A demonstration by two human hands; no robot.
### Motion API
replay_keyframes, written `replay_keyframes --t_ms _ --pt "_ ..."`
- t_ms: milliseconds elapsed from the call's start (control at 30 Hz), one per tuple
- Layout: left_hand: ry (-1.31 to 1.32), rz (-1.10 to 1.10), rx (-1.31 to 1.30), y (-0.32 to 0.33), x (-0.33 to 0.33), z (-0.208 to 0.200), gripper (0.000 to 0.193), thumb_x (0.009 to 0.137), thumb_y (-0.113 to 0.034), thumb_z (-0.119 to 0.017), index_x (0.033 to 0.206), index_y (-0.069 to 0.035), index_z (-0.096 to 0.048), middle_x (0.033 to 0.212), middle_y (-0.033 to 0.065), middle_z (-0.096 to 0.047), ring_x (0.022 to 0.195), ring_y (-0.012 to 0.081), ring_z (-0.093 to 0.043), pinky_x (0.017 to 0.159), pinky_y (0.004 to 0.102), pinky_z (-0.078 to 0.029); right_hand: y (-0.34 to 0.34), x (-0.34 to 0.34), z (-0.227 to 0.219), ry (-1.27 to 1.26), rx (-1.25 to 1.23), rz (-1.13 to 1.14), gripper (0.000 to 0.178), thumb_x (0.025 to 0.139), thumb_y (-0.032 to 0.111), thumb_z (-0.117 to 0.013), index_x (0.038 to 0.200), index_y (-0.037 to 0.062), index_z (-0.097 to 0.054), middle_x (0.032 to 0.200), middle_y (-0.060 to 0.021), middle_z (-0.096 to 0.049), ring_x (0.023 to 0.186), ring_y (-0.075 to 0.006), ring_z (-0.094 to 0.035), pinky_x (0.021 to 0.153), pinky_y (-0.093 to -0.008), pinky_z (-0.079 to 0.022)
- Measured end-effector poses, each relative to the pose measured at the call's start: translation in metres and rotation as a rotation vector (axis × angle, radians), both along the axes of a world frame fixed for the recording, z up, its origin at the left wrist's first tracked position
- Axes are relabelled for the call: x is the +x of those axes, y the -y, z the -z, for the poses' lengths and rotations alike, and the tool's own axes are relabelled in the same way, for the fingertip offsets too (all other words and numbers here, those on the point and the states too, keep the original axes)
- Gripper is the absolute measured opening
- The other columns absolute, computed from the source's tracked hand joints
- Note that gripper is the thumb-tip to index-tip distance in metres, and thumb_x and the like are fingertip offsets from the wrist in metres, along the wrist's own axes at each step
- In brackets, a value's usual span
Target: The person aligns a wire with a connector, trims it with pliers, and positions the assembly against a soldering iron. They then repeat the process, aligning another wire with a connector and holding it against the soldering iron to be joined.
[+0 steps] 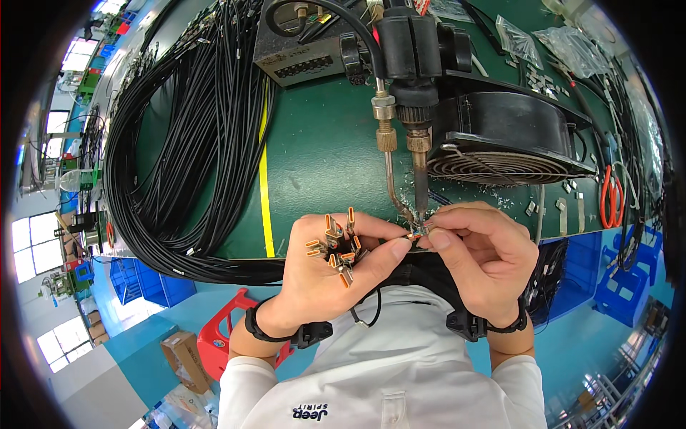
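My left hand (314, 275) is closed around several cable ends with flat metal connectors (343, 250), orange at their mouths, standing up out of the curled fingers. Its thumb and forefinger also pinch a small connector end (414, 235) under the soldering iron (419, 161). Fingertips of my right hand (489, 257) press together on the same small piece from the other side. The iron's tip points down at the work between both hands, touching or very close. Beside it a thin bent solder feed tube (391, 175) reaches the same spot. Fingers partly hide the joint.
A thick bundle of black cables (136, 164) loops over the green table (321, 143) at left. A metal control box (304, 61) stands behind. At right are a black fan (511, 129), orange-handled pliers (612, 196), plastic bags (572, 50) and scattered metal shells (547, 86).
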State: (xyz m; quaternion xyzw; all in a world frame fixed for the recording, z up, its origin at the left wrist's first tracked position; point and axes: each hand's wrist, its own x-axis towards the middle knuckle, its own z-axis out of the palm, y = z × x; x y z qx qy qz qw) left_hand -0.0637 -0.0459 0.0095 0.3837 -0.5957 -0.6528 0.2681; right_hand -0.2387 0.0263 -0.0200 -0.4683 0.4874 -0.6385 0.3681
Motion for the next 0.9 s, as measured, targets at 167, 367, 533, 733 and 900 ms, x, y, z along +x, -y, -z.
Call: replay_keyframes --t_ms 167,367,533,733,900 --pt "-0.036 0.005 -0.06 -0.001 0.0 0.006 0.007 0.084 0.001 -0.071 0.089 0.005 -0.07 0.071 0.0046 -0.068 0.062 0.0049 -0.058 0.054 0.0199 -0.047 -0.001 -0.007 0.0 -0.139 -0.027 -0.061 0.016 0.081 -0.014 -0.064 0.098 -0.0104 -0.063 0.097 -0.0193 -0.065 0.079 -0.0217 -0.068 0.071 -0.0306 -0.058" --pt "0.021 0.091 -0.133 0.001 -0.001 0.005 0.011 0.075 0.001 -0.073 0.086 0.003 -0.072 0.069 0.0067 -0.066 0.056 0.0086 -0.056 0.052 0.0219 -0.042 -0.002 -0.018 -0.011 -0.623 -0.225 -0.026 0.024 0.072 -0.012 -0.069 0.095 -0.0073 -0.065 0.089 -0.0167 -0.066 0.071 -0.0248 -0.066 0.062 -0.0315 -0.054" --pt "0.072 0.221 -0.262 0.004 -0.001 0.005 0.011 0.071 0.003 -0.073 0.082 0.001 -0.072 0.064 0.0073 -0.064 0.052 0.0108 -0.055 0.049 0.0232 -0.039 -0.008 -0.023 -0.02 -0.807 -0.211 -0.171 0.031 0.066 -0.009 -0.071 0.096 -0.0053 -0.066 0.084 -0.0138 -0.066 0.066 -0.0272 -0.064 0.058 -0.0327 -0.052" --pt "0.067 0.214 -0.293 0.002 -0.001 0.007 0.01 0.072 0.002 -0.072 0.082 0.001 -0.072 0.063 0.0068 -0.064 0.051 0.0109 -0.054 0.049 0.0238 -0.039 -0.012 -0.021 -0.019 -0.832 -0.193 -0.174 0.032 0.064 -0.007 -0.07 0.095 -0.0048 -0.067 0.083 -0.013 -0.066 0.066 -0.0267 -0.064 0.057 -0.0336 -0.052" --pt "0.068 0.148 -0.278 0.0 -0.001 0.008 0.011 0.073 0.001 -0.072 0.083 0.001 -0.072 0.065 0.0075 -0.065 0.052 0.011 -0.056 0.05 0.0238 -0.04 -0.009 -0.015 -0.018 -0.748 -0.178 -0.09 0.027 0.067 -0.007 -0.071 0.094 -0.0049 -0.067 0.087 -0.0143 -0.067 0.068 -0.0264 -0.065 0.059 -0.0324 -0.053"
